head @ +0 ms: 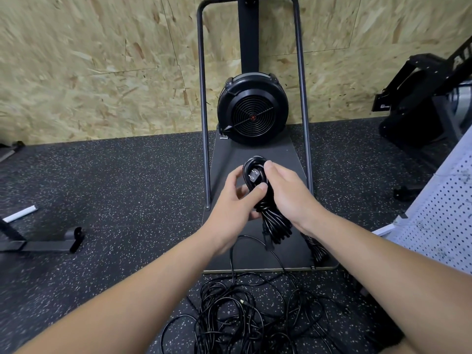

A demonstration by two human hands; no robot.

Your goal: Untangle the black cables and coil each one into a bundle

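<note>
STEP: secure coiled power cord | my right hand clamps bundle | my left hand pinches it; tuck plug under wrap | tangled cables remain on floor, near platform's front edge.

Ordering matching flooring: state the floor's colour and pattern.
Black rubber floor with pale speckles, in the head view.

Two bare forearms reach in from the bottom edge — no sleeves, watch, bracelet or rings show. The left hand and right hand wear no gloves — fingernails short, unpainted.
</note>
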